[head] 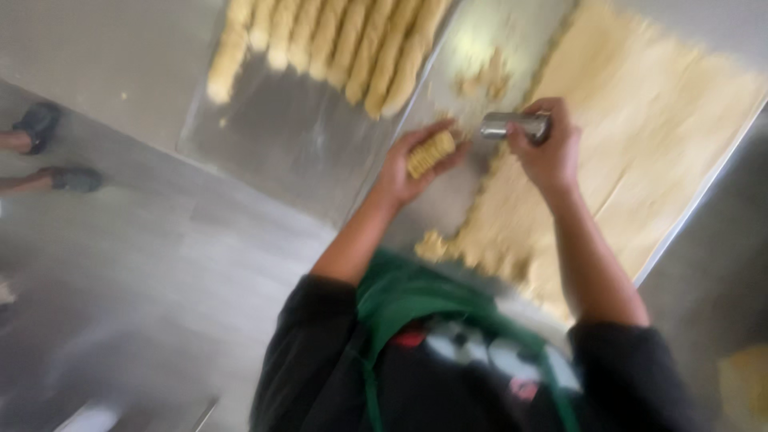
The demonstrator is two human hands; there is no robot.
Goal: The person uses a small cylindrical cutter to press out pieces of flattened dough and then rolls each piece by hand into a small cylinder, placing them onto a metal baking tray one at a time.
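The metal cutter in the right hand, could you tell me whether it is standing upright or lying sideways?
Sideways: the metal cutter lies level in the right hand, its open end toward the stack of dough rounds in the left hand.

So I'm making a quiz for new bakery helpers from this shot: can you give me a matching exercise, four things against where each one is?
Things:
1. stack of dough discs
2. metal cutter
3. rolled-out dough sheet
4. rows of stacked discs

Places:
a. on the tray at the top
b. in the left hand
c. spread on the table under the right hand
d. in the right hand

Pairs: 1-b, 2-d, 3-c, 4-a
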